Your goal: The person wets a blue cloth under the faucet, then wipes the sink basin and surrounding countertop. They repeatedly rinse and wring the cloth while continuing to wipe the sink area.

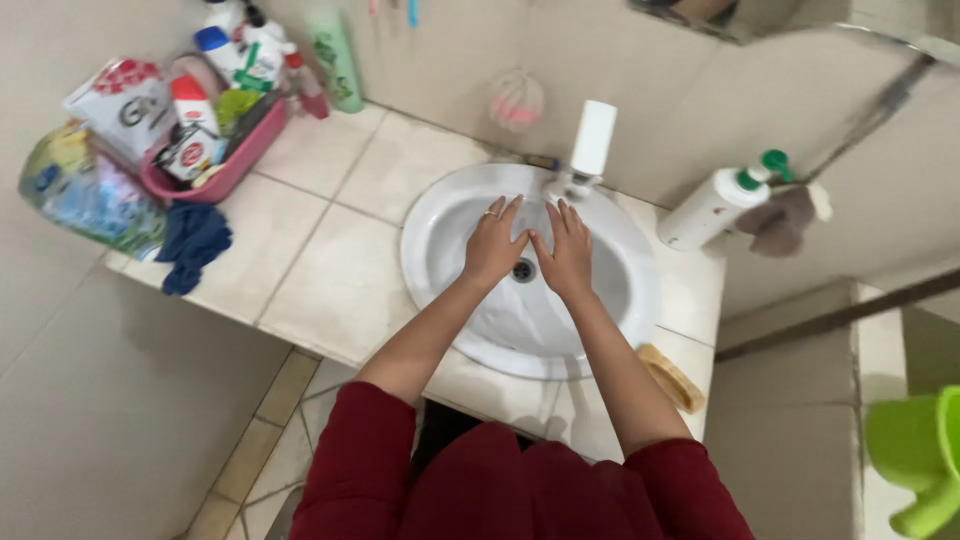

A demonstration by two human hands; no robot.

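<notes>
Both hands lie flat and open in the white basin (455,215), holding nothing. The left hand (494,243) and right hand (567,250) touch at the thumbs just above the drain (523,269), and their fingers point up at the tap (585,150) on the basin's far rim, which stands a little nearer the right hand. The basin is sunk in a tiled worktop (345,270) in a tight tiled corner, with a pump bottle (715,205) to its right, a soap bar (672,378) at its near right and a pink basket (245,150) far left.
</notes>
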